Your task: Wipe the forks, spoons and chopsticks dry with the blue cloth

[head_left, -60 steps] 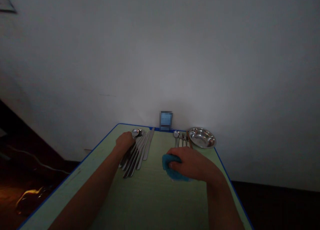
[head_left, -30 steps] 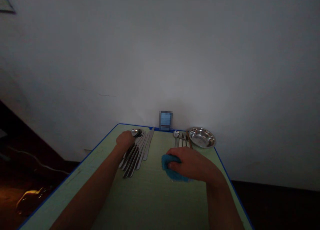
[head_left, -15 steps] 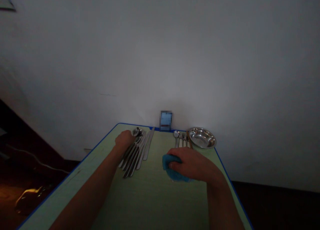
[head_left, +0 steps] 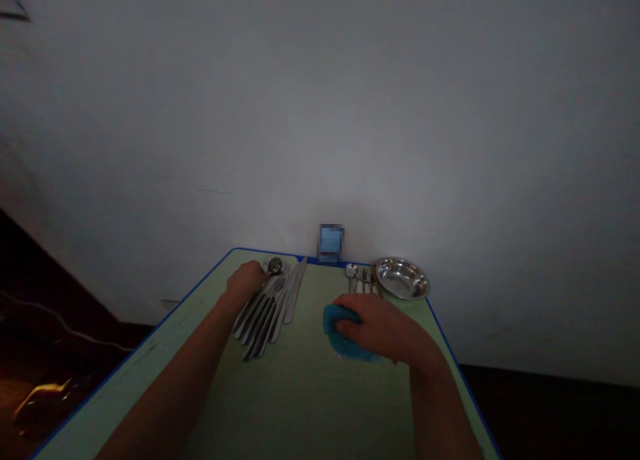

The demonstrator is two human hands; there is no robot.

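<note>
My left hand (head_left: 243,280) is closed at the far left of the table, its fingertips mostly hidden. From them sticks out a metal spoon (head_left: 275,267), bowl to the right, over a fanned row of cutlery. Below it lie several knives (head_left: 296,290) and other utensils, handles toward me. My right hand (head_left: 373,323) is wrapped round a bunched blue cloth (head_left: 345,340), low over the table on the right. Just beyond that hand are a small spoon (head_left: 351,271) and several forks (head_left: 367,281) with pale handles, partly covered by the hand.
A shiny steel bowl (head_left: 403,278) stands at the far right corner of the pale green table (head_left: 300,407), which has a blue edge. A pixelated upright screen (head_left: 331,242) leans at the back against the wall. A cable (head_left: 65,323) runs on the floor at left.
The spoon at my left fingertips has turned and shifted slightly over the other cutlery. My right hand keeps its grip on the cloth with hardly any movement. The view has shifted a little.
</note>
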